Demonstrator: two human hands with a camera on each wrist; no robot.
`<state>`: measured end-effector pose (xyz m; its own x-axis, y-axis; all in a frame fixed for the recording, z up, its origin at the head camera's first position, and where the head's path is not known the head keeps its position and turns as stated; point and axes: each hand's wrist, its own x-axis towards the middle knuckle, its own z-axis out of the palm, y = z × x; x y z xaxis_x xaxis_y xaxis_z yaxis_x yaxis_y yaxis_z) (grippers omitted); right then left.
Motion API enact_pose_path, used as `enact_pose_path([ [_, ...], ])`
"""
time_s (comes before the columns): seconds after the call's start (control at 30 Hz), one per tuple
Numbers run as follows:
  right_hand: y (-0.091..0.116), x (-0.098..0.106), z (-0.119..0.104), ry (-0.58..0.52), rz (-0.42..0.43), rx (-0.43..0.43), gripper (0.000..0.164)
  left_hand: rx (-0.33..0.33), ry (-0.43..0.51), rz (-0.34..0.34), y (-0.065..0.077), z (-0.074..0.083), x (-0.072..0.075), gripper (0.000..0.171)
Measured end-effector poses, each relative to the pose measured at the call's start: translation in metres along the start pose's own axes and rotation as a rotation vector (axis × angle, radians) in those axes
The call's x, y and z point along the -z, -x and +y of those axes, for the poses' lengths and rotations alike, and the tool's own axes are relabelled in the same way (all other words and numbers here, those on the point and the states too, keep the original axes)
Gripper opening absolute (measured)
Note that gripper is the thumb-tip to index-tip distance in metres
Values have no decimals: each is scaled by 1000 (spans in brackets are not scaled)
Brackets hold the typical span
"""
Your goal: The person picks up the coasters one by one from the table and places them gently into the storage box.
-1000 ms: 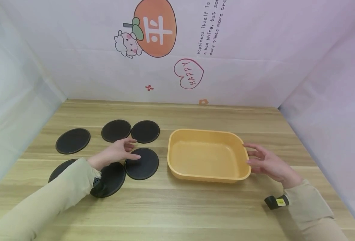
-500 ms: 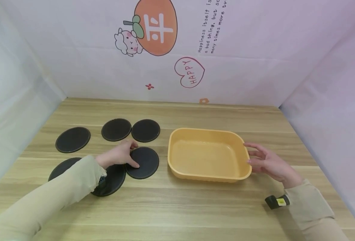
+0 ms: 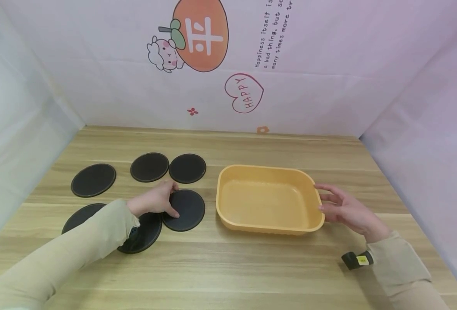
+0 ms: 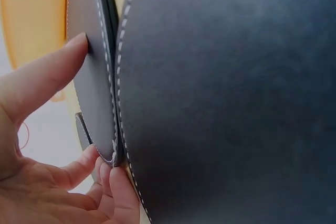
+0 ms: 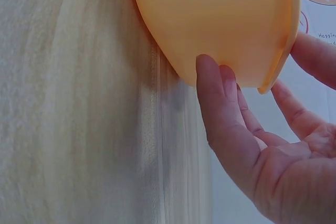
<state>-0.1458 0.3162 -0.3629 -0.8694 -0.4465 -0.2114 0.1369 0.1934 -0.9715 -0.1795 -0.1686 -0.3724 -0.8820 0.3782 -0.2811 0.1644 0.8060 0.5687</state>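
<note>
Left hand (image 3: 153, 200) now lower, thumb atop black disc (image 3: 188, 212), fingers at edge

Your left sleeve (image 3: 69, 245) hides part of the near left coaster (image 3: 78, 215); your left hand (image 3: 154, 201) covers one edge of the pinched coaster (image 3: 187, 209). The head view's top crops the wall lettering (image 3: 272, 36). Your left wrist view cuts off and blurs the yellow tray (image 4: 34, 14).
</note>
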Motion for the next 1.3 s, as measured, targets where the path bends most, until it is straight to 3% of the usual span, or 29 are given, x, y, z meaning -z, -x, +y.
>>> enact_pose_path([
  [0.37, 1, 0, -1, 12, -5, -4, 54, 13, -27, -54, -3, -1, 3, 62],
  [0.6, 1, 1, 1, 21, -8, 0, 56, 41, 70, -64, -4, -7, 11, 46],
  [0.77, 2, 2, 2, 13, -17, 4, 54, 8, 131, -48, -2, -14, 21, 36],
  [0.9, 2, 2, 1, 11, -13, -5, 54, -14, 232, -63, 1, -17, 27, 29],
  [1.1, 2, 1, 1, -2, -6, -15, 55, 11, 437, -112, 5, -20, 31, 31],
  [1.3, 2, 1, 0, -11, -14, -17, 56, 13, 581, -90, 8, -25, 31, 34],
])
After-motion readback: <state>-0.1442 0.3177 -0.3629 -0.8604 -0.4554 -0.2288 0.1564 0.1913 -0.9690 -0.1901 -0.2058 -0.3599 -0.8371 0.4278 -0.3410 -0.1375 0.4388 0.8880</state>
